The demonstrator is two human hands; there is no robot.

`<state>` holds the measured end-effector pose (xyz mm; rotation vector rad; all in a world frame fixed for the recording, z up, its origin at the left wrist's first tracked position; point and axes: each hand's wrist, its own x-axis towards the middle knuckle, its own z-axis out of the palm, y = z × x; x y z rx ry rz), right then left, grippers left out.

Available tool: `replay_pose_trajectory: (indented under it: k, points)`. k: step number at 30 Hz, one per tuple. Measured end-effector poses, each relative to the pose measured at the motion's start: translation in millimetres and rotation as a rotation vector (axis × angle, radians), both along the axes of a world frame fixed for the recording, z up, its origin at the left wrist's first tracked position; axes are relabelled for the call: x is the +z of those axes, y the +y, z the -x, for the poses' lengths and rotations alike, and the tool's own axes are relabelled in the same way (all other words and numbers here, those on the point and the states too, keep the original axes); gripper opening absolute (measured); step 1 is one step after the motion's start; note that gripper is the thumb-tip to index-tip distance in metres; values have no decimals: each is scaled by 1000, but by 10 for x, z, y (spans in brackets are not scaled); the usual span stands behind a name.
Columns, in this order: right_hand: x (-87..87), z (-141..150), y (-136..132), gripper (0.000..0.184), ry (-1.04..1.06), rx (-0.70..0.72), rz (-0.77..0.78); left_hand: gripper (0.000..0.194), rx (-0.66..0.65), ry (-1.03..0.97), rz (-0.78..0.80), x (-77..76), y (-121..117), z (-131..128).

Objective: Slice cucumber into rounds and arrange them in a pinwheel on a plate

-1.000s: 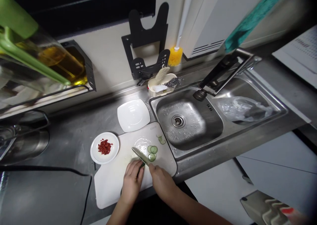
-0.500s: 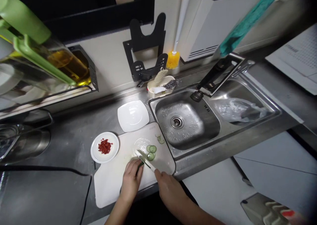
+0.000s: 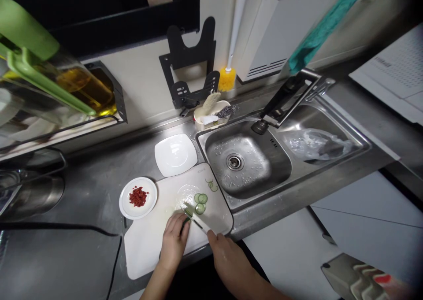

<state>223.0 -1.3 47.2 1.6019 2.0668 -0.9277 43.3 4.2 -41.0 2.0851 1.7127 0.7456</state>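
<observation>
Now, the left hand is clamped over the cucumber on the board, while the right hand, apart from it, grips the knife right at the cucumber! Green slices lie at its one o'clock, red bits on a plate at ten.

One left hand and one right hand show, with one knife at their fingers. Beneath the left fingers are one cucumber piece and one cutting board. Right of those fingertips lie at least three cucumber slices; beyond them, thin slivers overlap too closely to count. Farther past the fingers: one square plate, one round plate, two sink basins, one faucet.
</observation>
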Motion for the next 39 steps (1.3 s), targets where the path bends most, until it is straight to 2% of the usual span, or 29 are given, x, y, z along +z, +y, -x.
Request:
replay_pose_trajectory:
  k: [8, 27, 39]
  points:
    - [13, 17, 21, 48, -25, 30, 13, 18, -1, -6, 8, 8, 0, -8]
    - [62, 122, 244, 43, 1, -19, 71, 18, 9, -26, 21, 24, 23, -18]
    - [-60, 217, 326, 42, 25, -20, 54, 20, 8, -25, 46, -8, 16, 2]
